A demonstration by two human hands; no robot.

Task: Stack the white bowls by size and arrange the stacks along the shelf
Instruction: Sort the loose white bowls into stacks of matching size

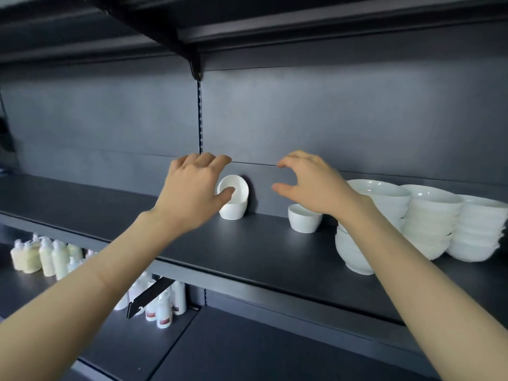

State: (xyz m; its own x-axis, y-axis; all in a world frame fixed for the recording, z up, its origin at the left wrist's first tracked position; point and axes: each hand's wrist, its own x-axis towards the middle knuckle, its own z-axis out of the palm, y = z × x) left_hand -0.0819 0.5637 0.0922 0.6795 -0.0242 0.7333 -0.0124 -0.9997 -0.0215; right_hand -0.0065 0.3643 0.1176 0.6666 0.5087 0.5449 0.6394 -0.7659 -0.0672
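Small bowls, centre of frame.
- Tilted small bowl [238, 187] sits on edge in the mouth of an upright small bowl [232, 211], its back against the back panel [330, 119]. Not nested; it looks ready to roll or slip.
- A 3rd small bowl [303, 220] stands alone just right of centre, well apart from that pair.
- All stand on the dark shelf [220, 243], towards its rear.

Handling (judgement): glazed white ware, stiff, smooth and likely slippery, and it would chip if knocked against the panel or another rim. Each small bowl looks light. Best hold: thumb inside the rim and fingers outside the wall, or a span across the rim from above. Steady the tilted one first.

Hands.
- Left hand [192, 188]: fingers spread and lightly bent, holding nothing. The thumb overlaps the tilted bowl's inside; cannot tell if it touches.
- Right hand [313, 185]: thumb and fingers form a wide C, empty, in the air above the 3rd bowl.

Right of frame: a short stack of mid-size bowls [353, 257] at the front, tall stacks of large bowls [431, 218] behind. Lower left: pale bottles [46, 257] on the shelf below.
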